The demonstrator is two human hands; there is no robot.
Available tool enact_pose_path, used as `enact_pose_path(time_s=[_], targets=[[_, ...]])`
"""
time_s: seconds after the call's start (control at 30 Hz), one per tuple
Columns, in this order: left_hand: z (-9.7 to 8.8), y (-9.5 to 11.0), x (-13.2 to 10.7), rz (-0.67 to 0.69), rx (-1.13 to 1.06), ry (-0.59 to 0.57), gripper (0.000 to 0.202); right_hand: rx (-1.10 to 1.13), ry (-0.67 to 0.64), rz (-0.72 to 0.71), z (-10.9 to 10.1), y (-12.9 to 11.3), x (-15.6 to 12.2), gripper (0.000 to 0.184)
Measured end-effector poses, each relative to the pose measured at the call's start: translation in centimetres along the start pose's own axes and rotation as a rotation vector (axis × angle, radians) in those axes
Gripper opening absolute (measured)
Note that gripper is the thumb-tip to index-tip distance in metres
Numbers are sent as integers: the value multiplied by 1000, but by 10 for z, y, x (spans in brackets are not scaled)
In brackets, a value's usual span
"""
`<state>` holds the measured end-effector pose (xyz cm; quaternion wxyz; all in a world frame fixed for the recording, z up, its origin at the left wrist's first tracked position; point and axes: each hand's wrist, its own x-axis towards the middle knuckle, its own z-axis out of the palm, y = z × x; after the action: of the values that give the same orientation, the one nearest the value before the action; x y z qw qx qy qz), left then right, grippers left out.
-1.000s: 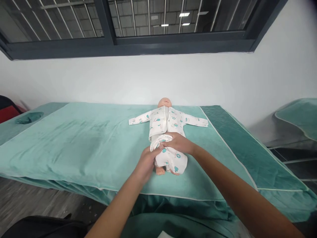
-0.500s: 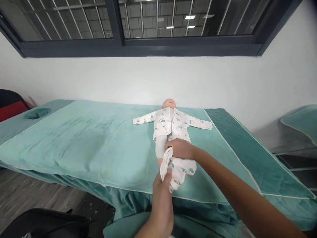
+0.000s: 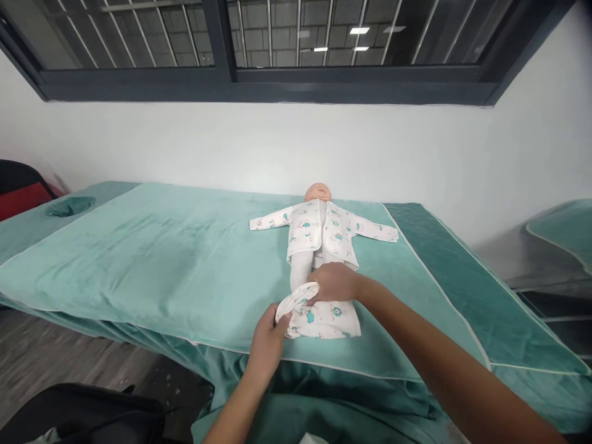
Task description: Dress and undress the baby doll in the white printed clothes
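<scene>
A baby doll (image 3: 317, 192) lies on its back on the green bed cover, its head toward the wall. It wears a white patterned jacket (image 3: 303, 231) with both sleeves spread out sideways. White patterned baby pants (image 3: 324, 320) cover the lower ends of the doll's legs. My left hand (image 3: 269, 336) pinches the waistband of the pants at its left side. My right hand (image 3: 335, 283) is closed on the waistband near the doll's right-hand leg in view; its fingertips are partly hidden by the cloth. The doll's feet are hidden under the pants.
The bed (image 3: 139, 265) has a light green cover with a face hole (image 3: 70, 206) at its left end. A white wall and a barred window (image 3: 296, 37) stand behind it. A black chair (image 3: 87, 413) is at lower left, and a green stool or seat (image 3: 562, 231) at right.
My left hand has moved left and spread the waistband wider. The bunched pants now lie flatter across the doll's lower legs. My right hand has stayed nearly in place.
</scene>
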<state>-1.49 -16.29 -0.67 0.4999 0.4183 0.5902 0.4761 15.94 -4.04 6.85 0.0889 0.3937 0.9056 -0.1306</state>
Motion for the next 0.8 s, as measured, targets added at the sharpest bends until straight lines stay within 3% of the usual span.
enact_pose_path(time_s=[0.17,0.37,0.57,0.8], targets=[[0,7,26,-13,75,-119,22,130,52,-15,1,1,-3,32],[1,12,31,50,60,-173,18,440,2,-35,-8,6,-9,27],[-6,10,51,286,161,-143,18,712,-81,-60,-9,26,-9,31],[-8,16,102,432,280,-73,18,688,37,-11,-4,26,-1,37]])
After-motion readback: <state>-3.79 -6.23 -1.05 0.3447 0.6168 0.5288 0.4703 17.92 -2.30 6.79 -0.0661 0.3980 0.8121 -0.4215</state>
